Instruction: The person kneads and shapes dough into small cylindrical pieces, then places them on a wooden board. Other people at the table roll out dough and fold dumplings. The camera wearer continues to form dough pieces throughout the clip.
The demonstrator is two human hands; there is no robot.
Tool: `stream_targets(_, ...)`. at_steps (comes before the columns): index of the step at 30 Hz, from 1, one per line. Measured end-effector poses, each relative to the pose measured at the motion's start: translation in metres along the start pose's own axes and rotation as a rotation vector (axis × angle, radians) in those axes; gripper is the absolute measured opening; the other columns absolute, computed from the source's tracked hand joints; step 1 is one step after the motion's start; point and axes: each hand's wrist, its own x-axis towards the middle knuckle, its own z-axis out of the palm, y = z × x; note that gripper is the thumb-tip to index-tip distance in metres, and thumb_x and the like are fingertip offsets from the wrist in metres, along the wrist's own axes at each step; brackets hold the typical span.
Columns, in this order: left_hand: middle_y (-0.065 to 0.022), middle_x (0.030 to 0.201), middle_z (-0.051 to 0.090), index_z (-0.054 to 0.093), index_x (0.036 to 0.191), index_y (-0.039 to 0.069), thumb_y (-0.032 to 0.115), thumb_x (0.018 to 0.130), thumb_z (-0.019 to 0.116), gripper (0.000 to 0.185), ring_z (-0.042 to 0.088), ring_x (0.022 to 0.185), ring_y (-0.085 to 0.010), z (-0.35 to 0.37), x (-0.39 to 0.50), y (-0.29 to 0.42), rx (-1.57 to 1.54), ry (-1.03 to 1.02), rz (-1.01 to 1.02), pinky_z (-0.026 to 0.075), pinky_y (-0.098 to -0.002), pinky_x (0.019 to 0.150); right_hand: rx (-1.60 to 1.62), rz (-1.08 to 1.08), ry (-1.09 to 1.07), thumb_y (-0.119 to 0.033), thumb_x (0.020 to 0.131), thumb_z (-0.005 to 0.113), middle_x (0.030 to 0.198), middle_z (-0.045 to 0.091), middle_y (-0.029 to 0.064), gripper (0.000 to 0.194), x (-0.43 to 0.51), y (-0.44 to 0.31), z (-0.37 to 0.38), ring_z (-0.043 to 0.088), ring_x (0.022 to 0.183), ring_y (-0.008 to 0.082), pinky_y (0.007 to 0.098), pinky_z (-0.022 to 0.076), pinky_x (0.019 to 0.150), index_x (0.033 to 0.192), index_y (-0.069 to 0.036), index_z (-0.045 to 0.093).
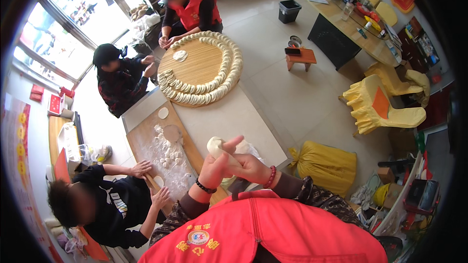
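Note:
A pale dough dumpling (215, 147) is pinched between my two hands, above the near part of the table. My left hand (212, 171), with a dark bead bracelet, grips it from the left. My right hand (250, 168), with a red bead bracelet, meets it from the right; the fingers overlap and partly hide the dough. Farther off, a round slatted tray (193, 71) bears curved rows of folded dumplings (234, 62) and flat dough wrappers (180, 56). To the left lies a floured wooden board (144, 142) with small dough pieces (168, 160) and a round wrapper (163, 113).
A person in black has both hands (159, 198) at the board's left edge. Two others sit by the tray, one in a red vest (203, 5). A yellow sack (325, 166) lies right of the table (226, 117). Beyond are a small wooden stool (301, 56) and yellow-covered chair (380, 106).

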Motion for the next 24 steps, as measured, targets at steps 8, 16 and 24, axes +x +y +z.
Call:
stream_targets(8, -0.0009, 0.064, 0.046, 0.055, 0.093, 0.009, 0.043, 0.099, 0.047, 0.035, 0.06, 0.083, -0.0205, 0.0, 0.009, -0.015, -0.292, 0.277, 0.121, 0.046, -0.04, 0.091, -0.167, 0.0, 0.091, -0.033, 0.096, 0.056, 0.094, 0.064, 0.0053, 0.039, 0.0, 0.025, 0.007, 0.059, 0.089, 0.0119, 0.028, 0.0473, 0.078, 0.12, -0.003, 0.057)
stream_targets(16, -0.0165, 0.129, 0.053, 0.029, 0.144, 0.002, 0.075, 0.088, 0.026, 0.092, 0.047, 0.124, -0.0273, -0.003, 0.004, -0.021, -0.183, 0.029, 0.081, 0.033, -0.041, 0.108, 0.235, -0.055, 0.173, -0.041, 0.102, 0.04, 0.093, 0.059, 0.0021, 0.046, 0.009, 0.024, 0.002, 0.053, 0.081, 0.0091, 0.0249, 0.0445, 0.072, 0.114, 0.0, 0.057)
stream_targets(24, -0.0043, 0.08, 0.061, 0.062, 0.102, 0.0, 0.031, 0.1, 0.047, 0.034, 0.056, 0.071, -0.0107, -0.002, -0.009, 0.002, 0.44, -0.015, -0.268, 0.044, -0.0235, 0.063, 0.446, -0.12, 0.151, -0.06, 0.097, 0.033, 0.138, 0.047, 0.0156, 0.076, 0.018, 0.001, -0.006, 0.044, 0.127, 0.0223, 0.0401, 0.0306, 0.109, 0.137, 0.004, 0.042)
